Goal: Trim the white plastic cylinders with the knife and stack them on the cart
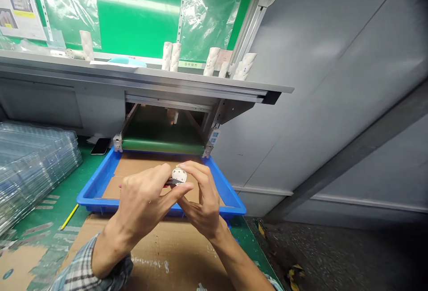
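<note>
i see right hand (200, 204) pinching white disc (179, 176), face up; left hand (143, 202) clamps thin tool (170, 182), tip at disc's left edge

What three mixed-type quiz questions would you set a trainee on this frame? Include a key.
1. True or false: the white round part lies in the blue tray.
2. What lies on the green mat just left of the tray's far left corner? A) phone B) mug C) scissors
3. Fill in: the tray floor is lined with ____.
Key: 1 false, the left hand and right hand hold it above the tray. 2 A. 3 cardboard.
</note>
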### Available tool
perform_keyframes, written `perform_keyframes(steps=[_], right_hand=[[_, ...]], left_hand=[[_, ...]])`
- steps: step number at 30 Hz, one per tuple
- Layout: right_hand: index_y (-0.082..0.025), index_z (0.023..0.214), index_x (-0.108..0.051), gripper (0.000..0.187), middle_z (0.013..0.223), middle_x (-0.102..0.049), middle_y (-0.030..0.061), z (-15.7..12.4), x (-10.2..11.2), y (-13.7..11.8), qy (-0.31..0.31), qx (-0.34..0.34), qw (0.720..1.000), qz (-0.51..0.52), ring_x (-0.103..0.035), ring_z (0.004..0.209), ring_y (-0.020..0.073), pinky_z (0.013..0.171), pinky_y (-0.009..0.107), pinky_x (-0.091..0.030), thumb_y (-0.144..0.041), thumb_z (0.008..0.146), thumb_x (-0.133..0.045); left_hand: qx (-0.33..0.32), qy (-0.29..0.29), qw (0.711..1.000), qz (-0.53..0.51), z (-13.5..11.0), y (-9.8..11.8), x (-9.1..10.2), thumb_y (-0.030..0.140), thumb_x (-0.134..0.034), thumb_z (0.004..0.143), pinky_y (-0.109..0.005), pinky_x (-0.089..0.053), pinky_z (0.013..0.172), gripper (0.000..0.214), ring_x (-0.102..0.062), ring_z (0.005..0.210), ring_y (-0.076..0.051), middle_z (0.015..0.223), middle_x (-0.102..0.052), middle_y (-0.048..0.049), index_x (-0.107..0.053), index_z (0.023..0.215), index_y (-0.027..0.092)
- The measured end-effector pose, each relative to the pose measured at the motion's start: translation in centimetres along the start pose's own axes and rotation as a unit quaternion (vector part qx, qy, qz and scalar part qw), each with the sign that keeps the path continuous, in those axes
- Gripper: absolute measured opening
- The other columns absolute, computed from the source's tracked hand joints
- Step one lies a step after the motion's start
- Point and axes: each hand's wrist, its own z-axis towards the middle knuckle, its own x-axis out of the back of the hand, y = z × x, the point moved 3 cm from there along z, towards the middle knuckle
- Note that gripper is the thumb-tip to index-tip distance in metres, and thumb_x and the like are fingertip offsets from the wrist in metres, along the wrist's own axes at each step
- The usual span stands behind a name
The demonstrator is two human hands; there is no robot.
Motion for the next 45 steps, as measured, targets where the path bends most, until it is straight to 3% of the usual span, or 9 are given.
perform_keyframes(steps=[3, 6, 8, 10, 12, 20, 45], right_hand=[[-0.023, 0.144, -0.060, 0.052, 0.126, -0.069, 0.0117, 0.2, 0.3, 0.1, 0.007, -0.014, 1.000, 0.021, -0.069, 0.117, 0.0254, 0.100, 0.043, -0.063, -0.010, 0.096, -0.075], [-0.027, 0.140, -0.065, 0.048, 0.125, -0.067, 0.0095, 0.5, 0.7, 0.4, 0.019, -0.052, 0.998, 0.031, -0.068, 0.118, 0.0243, 0.102, 0.043, -0.063, -0.009, 0.096, -0.074], [-0.029, 0.141, -0.065, 0.049, 0.126, -0.067, 0.0089, 0.6, 0.9, 0.5, 0.018, -0.071, 0.997, 0.039, -0.069, 0.119, 0.0239, 0.103, 0.044, -0.063, -0.008, 0.097, -0.072], [-0.029, 0.145, -0.061, 0.052, 0.127, -0.069, 0.0090, 0.7, 1.0, 0.7, 0.018, -0.083, 0.995, 0.057, -0.070, 0.122, 0.0243, 0.107, 0.046, -0.062, -0.008, 0.098, -0.070], [-0.027, 0.145, -0.059, 0.052, 0.129, -0.070, 0.0096, 0.6, 1.0, 0.9, 0.023, -0.092, 0.993, 0.074, -0.070, 0.124, 0.0249, 0.111, 0.048, -0.060, -0.007, 0.098, -0.068], [-0.025, 0.139, -0.061, 0.046, 0.131, -0.071, 0.0104, 0.8, 1.1, 1.0, 0.028, -0.058, 0.996, 0.064, -0.070, 0.126, 0.0249, 0.109, 0.048, -0.062, -0.004, 0.097, -0.066], [-0.026, 0.138, -0.062, 0.052, 0.128, -0.074, 0.0097, 1.5, 1.3, 0.0, 0.018, -0.010, 1.000, -0.018, -0.072, 0.120, 0.0259, 0.103, 0.050, -0.065, 0.002, 0.094, -0.065]], left_hand=[[-0.028, -0.004, 0.999, -0.037, 0.2, 0.1, 0.0, 0.049, -0.053, 0.110, -0.028, -0.035, 0.059, 0.039, -0.053, 0.062, -0.014, 0.071, -0.062, 0.0022, -0.057, 0.085, 0.020], [-0.040, -0.014, 0.997, -0.060, 0.6, -0.5, 0.1, 0.029, -0.047, 0.114, -0.029, -0.043, 0.073, 0.022, -0.056, 0.079, -0.017, 0.090, -0.067, -0.0031, -0.065, 0.108, 0.017], [-0.040, -0.021, 0.998, -0.040, 0.8, -1.0, 0.2, 0.023, -0.043, 0.114, -0.029, -0.044, 0.075, 0.027, -0.056, 0.082, -0.018, 0.093, -0.064, -0.0041, -0.064, 0.129, 0.015], [-0.037, -0.038, 0.998, -0.030, 0.7, -1.3, 0.2, 0.028, -0.043, 0.115, -0.028, -0.044, 0.071, 0.037, -0.055, 0.079, -0.017, 0.094, -0.059, -0.0030, -0.058, 0.147, 0.017], [-0.028, -0.062, 0.997, -0.040, 0.6, -1.4, 0.2, 0.032, -0.042, 0.115, -0.027, -0.044, 0.069, 0.042, -0.054, 0.076, -0.015, 0.094, -0.056, -0.0015, -0.053, 0.154, 0.021], [-0.043, -0.049, 0.995, -0.079, 0.4, -1.0, 0.6, 0.022, -0.055, 0.111, -0.029, -0.043, 0.077, 0.040, -0.054, 0.087, -0.016, 0.098, -0.065, -0.0012, -0.057, 0.151, 0.026], [0.013, -0.054, 0.996, -0.073, 0.1, -1.1, 0.9, 0.023, -0.056, 0.110, -0.025, -0.048, 0.076, 0.034, -0.058, 0.079, -0.013, 0.089, -0.065, 0.0006, -0.067, 0.141, 0.033]])
